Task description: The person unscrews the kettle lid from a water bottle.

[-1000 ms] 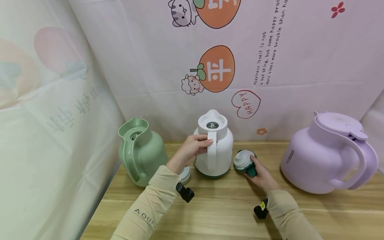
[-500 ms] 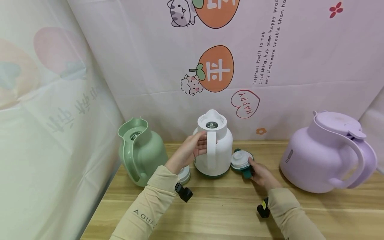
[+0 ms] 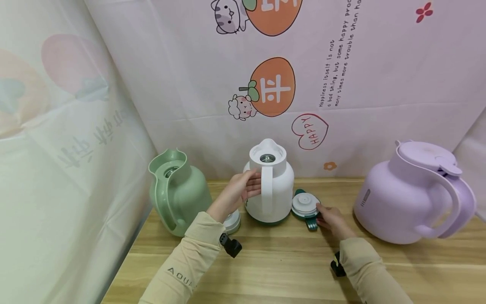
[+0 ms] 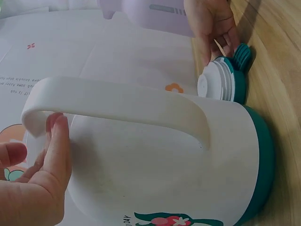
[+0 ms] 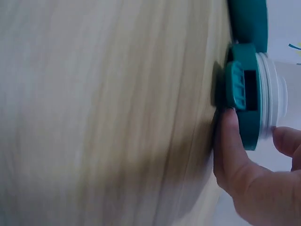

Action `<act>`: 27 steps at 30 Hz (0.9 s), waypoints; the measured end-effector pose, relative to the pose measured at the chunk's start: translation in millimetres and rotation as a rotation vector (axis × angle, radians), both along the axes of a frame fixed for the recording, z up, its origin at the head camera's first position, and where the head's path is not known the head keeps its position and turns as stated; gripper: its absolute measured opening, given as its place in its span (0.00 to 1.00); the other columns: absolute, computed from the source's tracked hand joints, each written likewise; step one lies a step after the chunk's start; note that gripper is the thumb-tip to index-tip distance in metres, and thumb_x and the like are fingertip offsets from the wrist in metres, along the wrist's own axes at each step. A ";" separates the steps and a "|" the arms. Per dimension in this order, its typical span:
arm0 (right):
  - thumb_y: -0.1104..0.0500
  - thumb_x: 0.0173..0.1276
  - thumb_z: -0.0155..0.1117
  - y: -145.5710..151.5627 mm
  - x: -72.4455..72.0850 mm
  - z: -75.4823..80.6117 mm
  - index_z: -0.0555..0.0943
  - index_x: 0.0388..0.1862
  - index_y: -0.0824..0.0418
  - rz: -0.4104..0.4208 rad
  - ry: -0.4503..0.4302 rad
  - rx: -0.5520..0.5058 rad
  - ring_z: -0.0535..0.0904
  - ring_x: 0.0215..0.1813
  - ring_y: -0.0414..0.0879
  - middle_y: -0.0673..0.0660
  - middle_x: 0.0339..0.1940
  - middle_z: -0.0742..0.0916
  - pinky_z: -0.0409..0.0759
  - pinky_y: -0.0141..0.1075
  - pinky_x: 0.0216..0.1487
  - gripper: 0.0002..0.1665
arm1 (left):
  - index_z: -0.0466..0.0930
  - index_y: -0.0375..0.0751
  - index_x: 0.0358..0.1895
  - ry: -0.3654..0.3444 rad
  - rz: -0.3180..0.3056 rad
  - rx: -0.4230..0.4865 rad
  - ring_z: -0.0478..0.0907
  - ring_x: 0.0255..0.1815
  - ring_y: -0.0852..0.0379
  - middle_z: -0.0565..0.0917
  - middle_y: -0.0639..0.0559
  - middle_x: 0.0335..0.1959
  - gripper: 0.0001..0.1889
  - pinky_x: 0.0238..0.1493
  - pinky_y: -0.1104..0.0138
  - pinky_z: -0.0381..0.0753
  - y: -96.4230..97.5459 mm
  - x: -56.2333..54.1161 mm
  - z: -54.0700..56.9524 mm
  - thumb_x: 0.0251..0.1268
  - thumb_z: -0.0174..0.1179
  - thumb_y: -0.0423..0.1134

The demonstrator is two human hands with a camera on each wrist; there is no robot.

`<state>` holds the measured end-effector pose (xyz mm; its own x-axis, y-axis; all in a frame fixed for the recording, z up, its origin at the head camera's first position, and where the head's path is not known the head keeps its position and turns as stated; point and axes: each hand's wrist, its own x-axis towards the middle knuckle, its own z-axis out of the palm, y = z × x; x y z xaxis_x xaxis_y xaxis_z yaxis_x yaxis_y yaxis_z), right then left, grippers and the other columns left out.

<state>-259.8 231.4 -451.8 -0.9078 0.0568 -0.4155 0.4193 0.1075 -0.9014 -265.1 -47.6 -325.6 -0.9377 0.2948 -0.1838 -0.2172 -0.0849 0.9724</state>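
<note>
A white vacuum jug (image 3: 281, 192) with a dark green base stands upright in the middle, its mouth uncovered. My left hand (image 3: 240, 189) is at its handle (image 3: 267, 194); in the left wrist view the straight fingers (image 4: 59, 141) reach under the handle's upper end and the thumb stands off it. Just right of the jug lies a white and green lid (image 3: 305, 203), threaded white side up and green tab toward me. My right hand (image 3: 332, 220) pinches the lid's right edge, thumb at the white part and fingers by the green rim and tab (image 5: 237, 84).
A green jug (image 3: 193, 196) without a lid stands at left. Partly behind my left forearm sits another white round lid (image 3: 233, 222). A big lilac jug (image 3: 395, 202), lid on, stands at right. Behind the wooden table (image 3: 273, 270) hangs a printed cloth (image 3: 190, 84).
The lid in my right hand has come down and left, from tilted to flat beside the white jug. My left thumb has come off the handle and the left fingers have straightened.
</note>
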 end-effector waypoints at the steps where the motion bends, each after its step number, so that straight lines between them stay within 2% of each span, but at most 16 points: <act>1: 0.51 0.78 0.38 0.3 0.1 0.4 0.45 0.70 0.85 -0.003 0.004 0.021 0.74 0.33 0.33 0.61 0.44 0.73 0.80 0.21 0.38 0.40 | 0.71 0.27 0.60 -0.003 0.009 0.005 0.80 0.39 0.61 0.81 0.46 0.46 0.22 0.56 0.64 0.81 -0.3 -0.3 -0.5 0.77 0.42 0.43; 7: 0.54 0.78 0.41 2.0 1.0 3.4 0.47 0.67 0.88 0.008 0.021 0.074 0.75 0.29 0.31 0.64 0.43 0.74 0.81 0.21 0.37 0.39 | 0.71 0.27 0.59 -0.009 0.042 0.028 0.81 0.39 0.61 0.80 0.39 0.53 0.21 0.55 0.65 0.81 -1.4 -0.6 -1.2 0.76 0.41 0.41; 12: 0.56 0.77 0.42 4.5 3.9 6.4 0.48 0.66 0.89 0.029 0.035 0.065 0.76 0.30 0.30 0.66 0.45 0.75 0.81 0.21 0.38 0.38 | 0.74 0.27 0.56 -0.011 0.081 0.073 0.82 0.35 0.62 0.83 0.48 0.40 0.19 0.47 0.69 0.84 -1.6 2.0 0.6 0.75 0.43 0.38; 17: 0.57 0.76 0.43 5.4 5.4 7.7 0.50 0.66 0.89 0.045 0.037 0.088 0.76 0.31 0.31 0.64 0.43 0.77 0.81 0.22 0.38 0.37 | 0.76 0.29 0.49 -0.007 0.153 0.132 0.81 0.29 0.63 0.81 0.54 0.28 0.15 0.38 0.73 0.84 -1.4 4.9 2.5 0.74 0.44 0.37; 23: 0.54 0.77 0.42 4.1 5.0 10.1 0.50 0.66 0.89 0.083 0.039 0.170 0.79 0.38 0.41 0.71 0.49 0.74 0.84 0.31 0.45 0.38 | 0.76 0.34 0.41 -0.008 0.220 0.114 0.78 0.26 0.64 0.78 0.56 0.26 0.14 0.33 0.76 0.82 -1.9 6.7 3.4 0.75 0.45 0.41; 27: 0.54 0.77 0.41 4.8 4.6 11.4 0.54 0.65 0.87 0.104 0.055 0.228 0.78 0.39 0.45 0.67 0.44 0.75 0.83 0.33 0.43 0.37 | 0.76 0.36 0.40 -0.012 0.234 0.122 0.76 0.26 0.64 0.77 0.55 0.26 0.14 0.31 0.77 0.81 -1.9 7.5 4.6 0.75 0.45 0.42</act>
<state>-255.2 236.1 -440.4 -0.9345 0.0479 -0.3527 0.3463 0.3505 -0.8702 -257.6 -49.5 -321.0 -0.9810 0.0908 -0.1714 -0.1890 -0.2502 0.9496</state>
